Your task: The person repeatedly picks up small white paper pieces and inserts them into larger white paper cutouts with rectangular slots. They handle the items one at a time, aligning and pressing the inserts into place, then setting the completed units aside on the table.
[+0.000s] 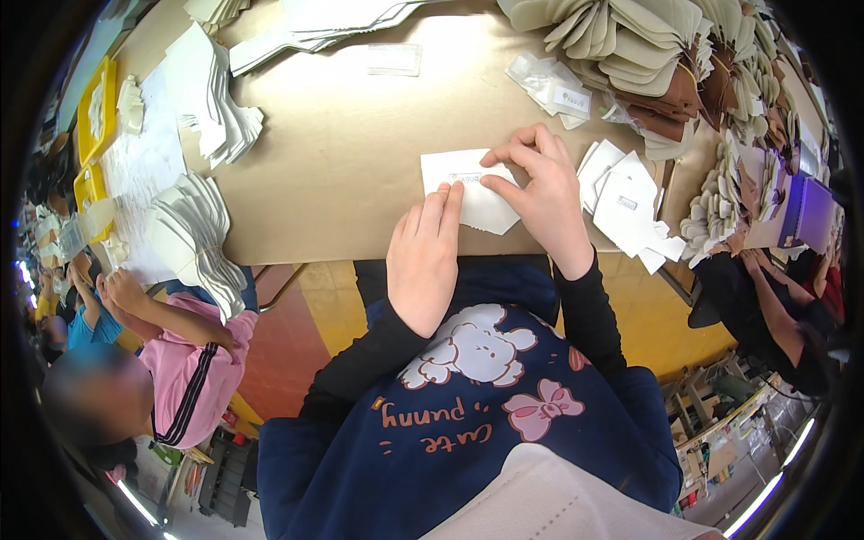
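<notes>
My left hand (423, 267) comes in from below, its fingers straight and close together, with the index and middle tips pressed down on the left end of a small printed label (468, 178). That label lies on a white cut-out piece (489, 214), flat on the brown-covered table (333, 162) near its edge. My right hand (551, 200) arches over the piece from the right: thumb and index finger are parted, the thumb tip just beside the label's right end, the index tip a little above it, on the white surface. I hold nothing up off the table; the label sits between my two hands, its middle showing, and the piece's lower corner runs out bare beneath my thumb.

Just beside my right wrist are loose white pieces (621, 234), the top one bearing a similar label. Beyond my knuckles lies a clear bag of labels (570, 101).
</notes>
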